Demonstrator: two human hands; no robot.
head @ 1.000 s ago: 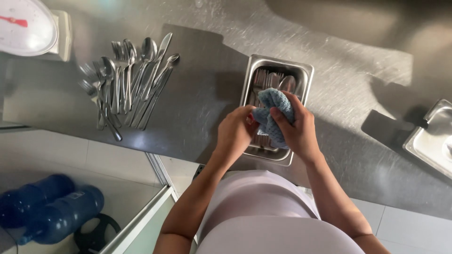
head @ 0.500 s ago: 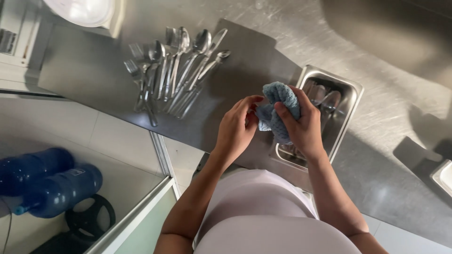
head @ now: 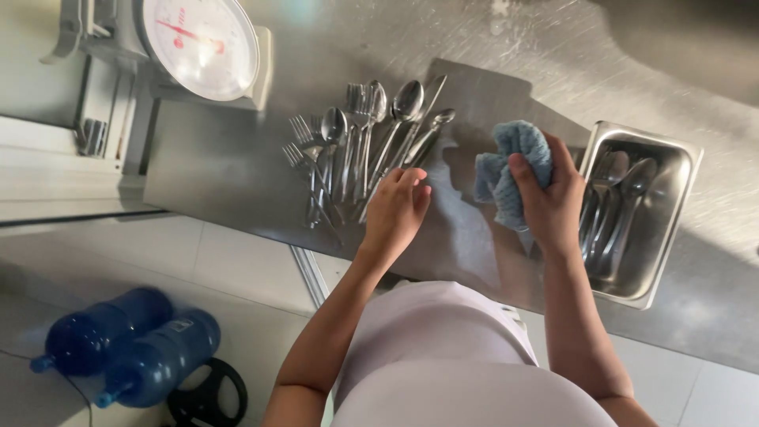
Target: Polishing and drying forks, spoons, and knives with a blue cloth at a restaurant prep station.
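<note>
My right hand (head: 553,202) grips a crumpled blue cloth (head: 510,162) above the steel counter (head: 237,178), just left of a rectangular metal pan (head: 668,229). Several spoons (head: 613,198) lie inside that pan. My left hand (head: 395,209) reaches over the near ends of a pile of forks and spoons (head: 364,138) spread on the counter, fingers curled at the handles. Whether it grips one I cannot tell.
A white dial kitchen scale (head: 202,47) stands at the back left of the counter. Two blue water bottles (head: 130,348) and a black weight plate (head: 209,395) lie on the tiled floor below the counter's front edge.
My left hand has left the cloth and moved left to the cutlery pile. My right hand keeps the cloth. The view has shifted, bringing the scale in.
</note>
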